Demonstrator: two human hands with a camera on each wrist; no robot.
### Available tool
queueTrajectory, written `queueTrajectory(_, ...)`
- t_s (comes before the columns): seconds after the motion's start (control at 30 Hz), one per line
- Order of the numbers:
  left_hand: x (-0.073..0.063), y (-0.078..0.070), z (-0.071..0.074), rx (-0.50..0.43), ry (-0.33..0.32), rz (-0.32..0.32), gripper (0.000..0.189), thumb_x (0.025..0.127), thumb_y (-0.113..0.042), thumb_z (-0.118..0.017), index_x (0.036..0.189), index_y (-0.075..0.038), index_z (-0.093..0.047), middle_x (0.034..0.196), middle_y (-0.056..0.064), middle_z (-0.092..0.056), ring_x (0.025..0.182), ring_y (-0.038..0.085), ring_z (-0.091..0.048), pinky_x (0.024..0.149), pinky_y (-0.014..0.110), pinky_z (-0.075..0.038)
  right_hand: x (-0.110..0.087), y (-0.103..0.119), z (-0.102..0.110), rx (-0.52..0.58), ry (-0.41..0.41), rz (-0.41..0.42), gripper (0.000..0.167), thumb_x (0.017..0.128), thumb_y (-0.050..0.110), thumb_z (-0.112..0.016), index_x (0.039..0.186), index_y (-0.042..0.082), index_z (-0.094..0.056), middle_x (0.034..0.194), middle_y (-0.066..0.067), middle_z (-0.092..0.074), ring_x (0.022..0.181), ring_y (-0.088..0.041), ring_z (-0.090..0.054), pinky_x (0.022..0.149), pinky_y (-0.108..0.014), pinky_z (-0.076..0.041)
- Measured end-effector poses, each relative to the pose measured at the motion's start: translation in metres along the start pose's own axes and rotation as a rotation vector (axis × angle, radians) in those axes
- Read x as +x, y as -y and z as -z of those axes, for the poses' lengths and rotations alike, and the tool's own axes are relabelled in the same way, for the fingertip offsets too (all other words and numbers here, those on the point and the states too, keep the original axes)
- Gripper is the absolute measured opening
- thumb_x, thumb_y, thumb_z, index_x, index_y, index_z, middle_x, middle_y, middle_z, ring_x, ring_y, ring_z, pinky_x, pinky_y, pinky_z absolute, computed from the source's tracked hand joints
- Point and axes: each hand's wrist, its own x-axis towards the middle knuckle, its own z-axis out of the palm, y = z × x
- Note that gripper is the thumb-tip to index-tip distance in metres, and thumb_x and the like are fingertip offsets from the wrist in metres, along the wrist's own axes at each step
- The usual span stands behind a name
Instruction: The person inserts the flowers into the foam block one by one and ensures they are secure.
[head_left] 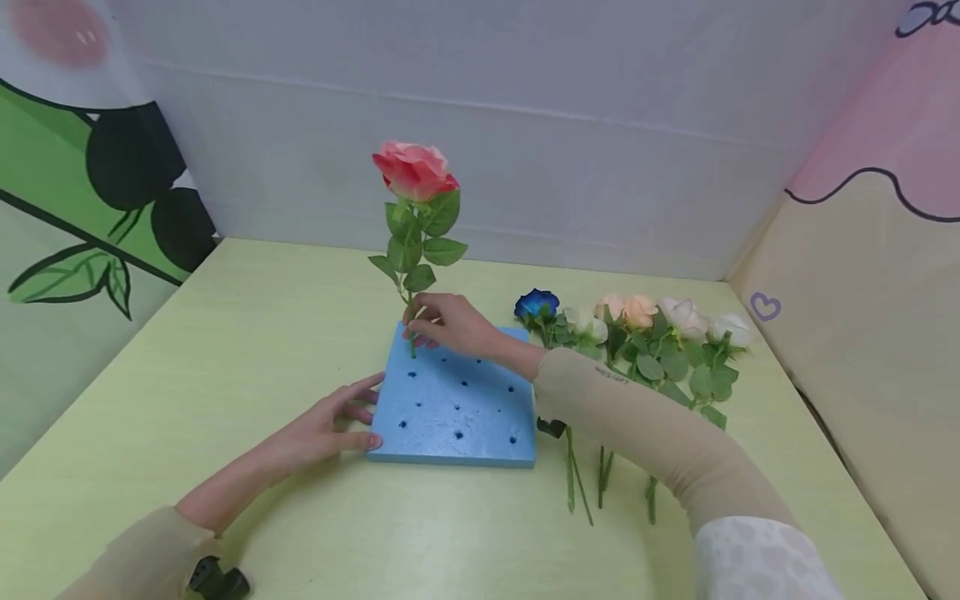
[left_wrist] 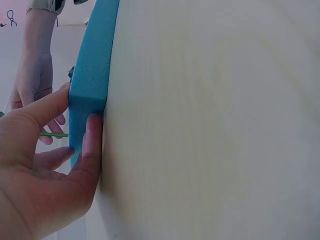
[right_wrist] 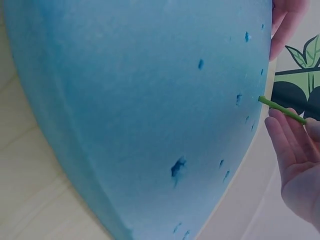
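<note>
Upright over the far left part of a blue foam block point(head_left: 480, 421) stands a pink artificial rose point(head_left: 415, 172) with green leaves. My right hand point(head_left: 457, 323) pinches its stem low down between thumb and fingers. In the right wrist view, the cut end of the green stem point(right_wrist: 281, 109) meets the block's holed face; whether it has entered a hole I cannot tell. At the block's left edge rests my left hand point(head_left: 333, 429), thumb on the top corner and fingers along the side. The left wrist view shows its fingers point(left_wrist: 91, 145) against the block's side.
Right of the block lie several artificial flowers: a blue rose point(head_left: 537, 304), a peach rose point(head_left: 639, 311) and a white rose point(head_left: 729, 330) among them. Their stems point(head_left: 577, 475) point toward the near side, partly under my right sleeve. A pale wall point(head_left: 480, 167) bounds the table at the back.
</note>
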Motion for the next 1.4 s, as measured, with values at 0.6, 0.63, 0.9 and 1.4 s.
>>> queueTrajectory(0.6, -0.0002, 0.0021, -0.0002, -0.002, 0.001, 0.008, 0.089, 0.088, -0.031, -0.075, 0.158, -0.016, -0.022, 0.145, 0.017, -0.045, 0.124, 0.032, -0.051, 0.093, 0.036, -0.047, -0.0001, -0.0013, -0.0019, 0.004, 0.001, 0.013, 0.016, 0.103, 0.015, -0.051, 0.111, 0.004, -0.060, 0.109, -0.016, -0.074, 0.095, -0.026, -0.074, 0.078, -0.032, -0.060)
queueTrajectory(0.63, -0.0003, 0.0026, -0.0002, 0.000, 0.001, 0.012, 0.089, 0.088, -0.031, -0.074, 0.158, -0.017, -0.022, 0.145, 0.017, -0.045, 0.124, 0.032, -0.051, 0.093, 0.036, -0.047, -0.0003, -0.0011, -0.0020, 0.007, -0.001, 0.011, 0.016, 0.103, 0.015, -0.051, 0.111, 0.004, -0.060, 0.109, -0.016, -0.074, 0.095, -0.026, -0.074, 0.078, -0.032, -0.060)
queueTrajectory(0.9, -0.0005, 0.0023, -0.0005, -0.007, 0.005, 0.004, 0.088, 0.089, -0.031, -0.074, 0.158, -0.017, -0.021, 0.147, 0.018, -0.044, 0.125, 0.033, -0.051, 0.096, 0.039, -0.047, -0.0021, -0.0022, -0.0031, 0.002, -0.020, 0.002, 0.019, 0.103, 0.016, -0.052, 0.113, 0.004, -0.062, 0.109, -0.014, -0.074, 0.094, -0.024, -0.074, 0.077, -0.032, -0.060)
queueTrajectory(1.4, -0.0023, -0.0023, -0.0009, 0.002, 0.003, -0.009, 0.089, 0.088, -0.028, -0.075, 0.158, -0.014, -0.022, 0.144, 0.018, -0.046, 0.122, 0.030, -0.052, 0.090, 0.036, -0.046, -0.0054, -0.0019, -0.0032, -0.032, -0.022, -0.009, 0.036, 0.101, 0.019, -0.056, 0.136, 0.010, -0.059, 0.113, -0.012, -0.074, 0.099, -0.021, -0.073, 0.077, -0.029, -0.059)
